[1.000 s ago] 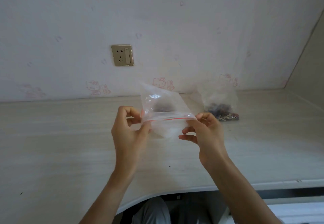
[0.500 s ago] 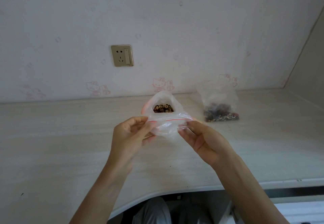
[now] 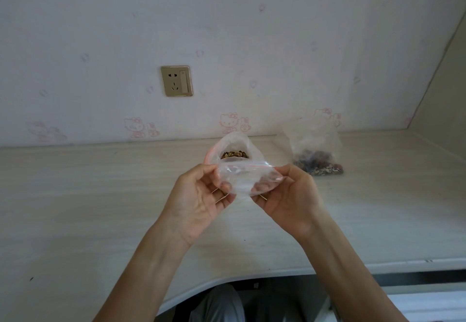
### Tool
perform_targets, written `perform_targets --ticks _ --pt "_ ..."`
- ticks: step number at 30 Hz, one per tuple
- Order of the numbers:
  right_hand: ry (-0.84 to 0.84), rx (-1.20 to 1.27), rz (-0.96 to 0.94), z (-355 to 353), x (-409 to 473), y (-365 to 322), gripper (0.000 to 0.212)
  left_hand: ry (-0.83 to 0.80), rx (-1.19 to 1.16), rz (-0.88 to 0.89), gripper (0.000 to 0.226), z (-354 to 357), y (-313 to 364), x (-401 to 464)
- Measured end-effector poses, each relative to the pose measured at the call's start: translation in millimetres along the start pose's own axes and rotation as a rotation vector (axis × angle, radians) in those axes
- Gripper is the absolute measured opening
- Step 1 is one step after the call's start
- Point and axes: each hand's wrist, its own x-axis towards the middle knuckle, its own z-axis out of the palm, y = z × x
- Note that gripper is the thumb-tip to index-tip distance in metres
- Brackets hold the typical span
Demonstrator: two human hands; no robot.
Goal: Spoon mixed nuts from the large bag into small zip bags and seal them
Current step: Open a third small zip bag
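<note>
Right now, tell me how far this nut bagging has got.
Done: the small clear zip bag with the red strip already holds a portion of mixed nuts. In hand: the left hand and right hand each pinch an end of its top, a grip that looks set to seal it. Left: closing that strip, which I cannot confirm is shut, and the large clear bag on the pale desk still holds nuts.

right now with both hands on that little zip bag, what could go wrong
The small zip bag is held in the air by the left hand and right hand, nuts at its far end, so a loose strip could spill them onto the desk. The thin film looks crumpled, so the seal might close unevenly.
</note>
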Motion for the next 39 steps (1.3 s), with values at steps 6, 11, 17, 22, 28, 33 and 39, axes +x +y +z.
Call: perform_targets --ticks 6,11,17,22,28,33,39 --pt "-0.122 -0.17 -0.111 -8 -8 0 0.03 -0.107 0.12 0.009 0.018 -1 2 -7" --pt "0.036 -0.606 -0.313 -6 -11 3 0.01 0.139 0.612 0.413 0.026 2 -12 -6" --pt "0.37 -0.768 -0.448 -3 -4 15 0.031 0.352 0.848 0.8 0.025 3 -29 1" --pt "0.492 -1.056 -0.637 -10 -2 7 0.017 0.407 1.089 0.933 0.036 -8 -22 -2" --pt "0.425 -1.459 -0.65 -14 -5 1 0.024 0.21 1.746 1.21 0.05 -6 -10 -11" --pt "0.159 -1.709 -0.76 -12 -16 -6 0.037 -0.061 1.858 1.032 0.044 -10 6 -12" --pt "-0.226 -1.911 -0.791 -3 -21 -15 0.046 -0.109 1.868 0.635 0.051 -3 18 -10"
